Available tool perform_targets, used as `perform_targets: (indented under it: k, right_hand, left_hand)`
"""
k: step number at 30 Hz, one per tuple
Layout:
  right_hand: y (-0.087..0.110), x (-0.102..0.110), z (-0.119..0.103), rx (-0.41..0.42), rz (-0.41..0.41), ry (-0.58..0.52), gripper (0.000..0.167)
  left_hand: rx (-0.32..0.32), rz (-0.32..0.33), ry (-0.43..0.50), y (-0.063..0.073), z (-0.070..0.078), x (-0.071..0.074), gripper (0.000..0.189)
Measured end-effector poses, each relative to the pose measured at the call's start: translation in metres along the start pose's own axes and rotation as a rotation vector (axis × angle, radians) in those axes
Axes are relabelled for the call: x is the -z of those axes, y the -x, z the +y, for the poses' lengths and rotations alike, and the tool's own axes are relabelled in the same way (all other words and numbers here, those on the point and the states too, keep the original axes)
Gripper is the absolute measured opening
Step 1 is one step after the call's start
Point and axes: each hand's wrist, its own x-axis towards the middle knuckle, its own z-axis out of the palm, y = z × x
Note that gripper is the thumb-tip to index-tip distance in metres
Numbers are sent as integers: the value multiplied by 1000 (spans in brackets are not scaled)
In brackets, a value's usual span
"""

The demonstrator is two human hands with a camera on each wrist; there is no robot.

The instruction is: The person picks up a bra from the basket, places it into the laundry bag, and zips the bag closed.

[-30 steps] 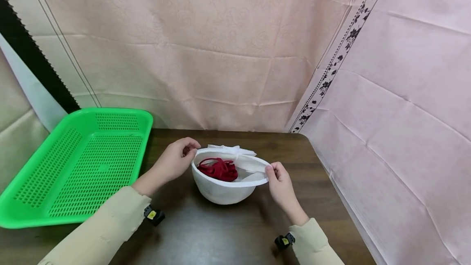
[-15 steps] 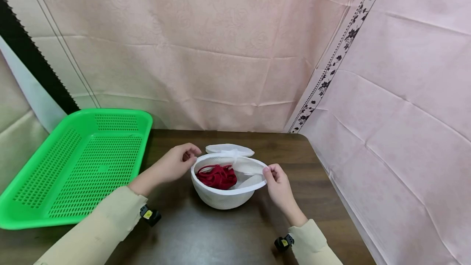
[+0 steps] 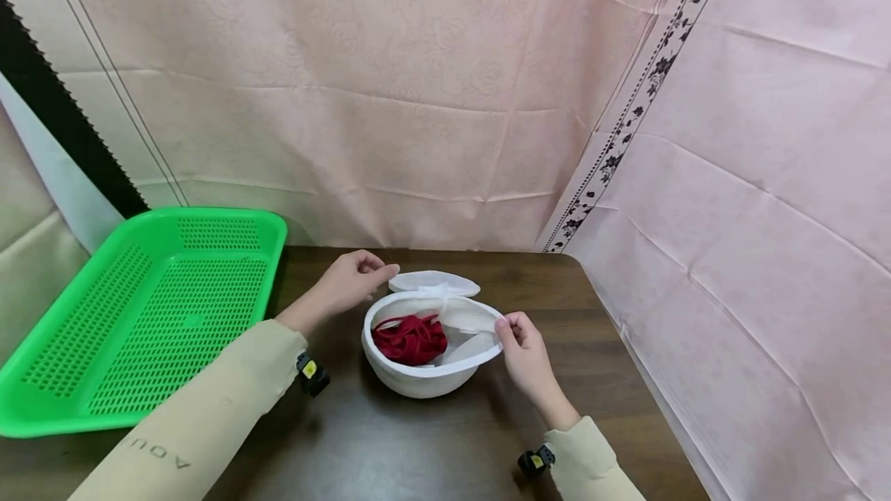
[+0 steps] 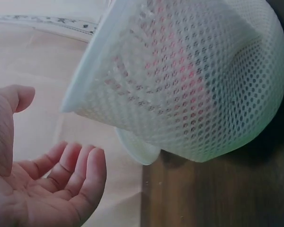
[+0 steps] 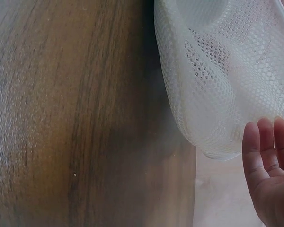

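Observation:
A white mesh laundry bag point(image 3: 418, 385) stands upright on the table with its round mouth open. Inside, to the left, lies a crumpled red garment point(image 3: 409, 340) with thin straps; it shows pink through the mesh in the left wrist view. The bag's white lid point(image 3: 433, 282) is folded back behind the mouth. My right hand point(image 3: 524, 342) pinches the right end of the rim between thumb and fingers. My left hand point(image 3: 351, 281) is beyond the rim's left side, its thumb near the lid's left end. In the left wrist view, this hand point(image 4: 52, 179) has loosely bent fingers around nothing.
A large green plastic basket point(image 3: 191, 321) with perforated walls takes up the left of the brown wooden table point(image 3: 390, 447). Pale cloth point(image 3: 390, 114) hangs behind the table's back edge, and more of it point(image 3: 759, 253) hangs along the right side.
My left hand has shifted from the rim's left edge back and right toward the lid. The lid now lies rounder and flatter behind the mouth. My right hand keeps its pinch on the rim.

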Motion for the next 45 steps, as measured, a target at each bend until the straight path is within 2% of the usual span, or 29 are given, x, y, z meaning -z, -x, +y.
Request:
perform_targets:
  k: [5, 8, 13, 17, 22, 34, 39, 45]
  right_hand:
    - [1, 1, 1, -7, -7, -4, 12]
    - [0, 2, 2, -6, -12, -11, 12]
    - [-1, 3, 2, -23, -18, -20, 11]
    - [-2, 2, 6, -31, -20, -17, 12]
    - [-1, 3, 1, -26, -26, -14, 11]
    - [0, 2, 3, -12, -33, -23, 10]
    - [0, 2, 2, -15, -37, -22, 11]
    - [0, 2, 4, -18, -37, -19, 11]
  left_hand:
    - [134, -61, 75, -13, -6, -9, 75]
    - [192, -80, 66, -18, -12, -16, 77]
    - [241, -103, 1, -25, -26, -29, 83]
    - [235, -131, 21, -28, -37, -36, 88]
    - [219, -125, 48, -30, -39, -40, 74]
    - [295, -127, 100, -41, -43, -42, 59]
    - [250, -87, 105, -44, -43, -45, 42]
    - [165, -41, 181, -44, -37, -45, 28]
